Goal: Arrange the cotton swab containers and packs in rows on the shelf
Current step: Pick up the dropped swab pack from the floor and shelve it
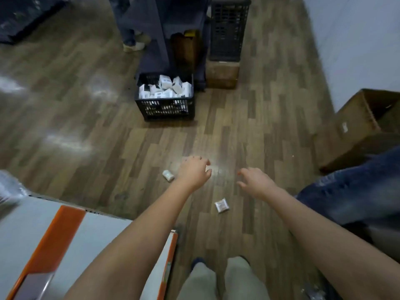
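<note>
Both hands reach down toward the wooden floor (216, 131) with fingers loosely spread, and neither holds anything. The left hand (193, 171) hovers just beside a small cotton swab container (168, 175) lying on its side to that hand's left; a flat swab pack (221, 205) lies nearer the body, between the two forearms, below the right hand (254, 180). Beyond both hands stands a black crate (165, 111) heaped with more packs. The risk is that either hand overshoots: the container looks likely to roll if nudged, and the pack could be stepped on.
</note>
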`<state>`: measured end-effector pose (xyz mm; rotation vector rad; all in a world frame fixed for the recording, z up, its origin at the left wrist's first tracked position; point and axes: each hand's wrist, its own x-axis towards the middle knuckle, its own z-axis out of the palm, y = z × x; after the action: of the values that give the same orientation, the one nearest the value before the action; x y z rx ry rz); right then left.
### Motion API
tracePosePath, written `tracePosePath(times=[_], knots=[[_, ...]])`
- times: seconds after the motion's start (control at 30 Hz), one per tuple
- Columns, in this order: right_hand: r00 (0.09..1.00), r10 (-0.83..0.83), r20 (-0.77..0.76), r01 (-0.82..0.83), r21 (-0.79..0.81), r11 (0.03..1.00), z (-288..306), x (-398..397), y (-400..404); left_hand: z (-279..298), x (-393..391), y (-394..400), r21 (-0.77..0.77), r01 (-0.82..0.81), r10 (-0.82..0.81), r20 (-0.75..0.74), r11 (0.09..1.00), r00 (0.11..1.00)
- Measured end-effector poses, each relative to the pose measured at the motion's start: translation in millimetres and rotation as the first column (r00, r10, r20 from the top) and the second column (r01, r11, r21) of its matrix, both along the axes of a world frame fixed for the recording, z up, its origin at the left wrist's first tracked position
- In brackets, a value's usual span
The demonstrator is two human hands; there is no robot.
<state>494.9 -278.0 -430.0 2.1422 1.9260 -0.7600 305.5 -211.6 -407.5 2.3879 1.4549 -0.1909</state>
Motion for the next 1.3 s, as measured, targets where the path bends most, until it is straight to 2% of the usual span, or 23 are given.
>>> tracePosePath(times=[0.3, 0.7, 1.3], knots=[[0.998, -0.048, 0.034, 0.051, -0.109, 0.993, -115.0, 15.0, 28.7, -121.0, 30.0, 32.7, -0.094, -0.02, 0.014, -0.062, 0.995, 0.998], [0.997, -0.078, 0.015, 0.079, -0.253, 0.964, -326.3, 31.6, 35.4, -337.1, 55.1, 48.1, -0.238, -0.026, -0.013, -0.163, 0.971, 0.987], [0.976, -0.205, -0.079, 0.178, -0.265, 0.948, -593.5, 49.4, 36.9, -605.7, 98.1, 48.4, -0.292, 0.037, -0.086, -0.159, 0.956, 0.984]])
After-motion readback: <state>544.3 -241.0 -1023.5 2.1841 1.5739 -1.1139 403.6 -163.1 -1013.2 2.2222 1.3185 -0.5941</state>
